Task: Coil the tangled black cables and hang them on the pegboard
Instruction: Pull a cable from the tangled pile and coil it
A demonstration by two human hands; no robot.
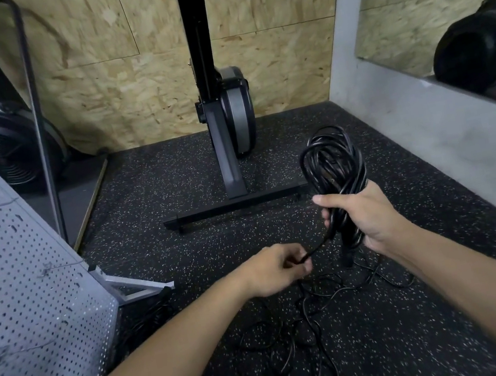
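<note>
My right hand (361, 217) grips a bundle of black cable loops (333, 162) that stands up above the fist, with a short end hanging below it. A single strand runs from the bundle down to my left hand (276, 269), which pinches it between thumb and fingers. More black cables (303, 320) lie tangled on the speckled floor beneath both hands. The white pegboard (20, 294) leans at the left on a metal foot, with small hooks on its face.
A black upright exercise machine (222, 126) with a T-shaped base stands ahead on the rubber floor (172, 181). A round black fan unit (7, 147) sits back left. A grey wall with a mirror (439, 4) runs along the right.
</note>
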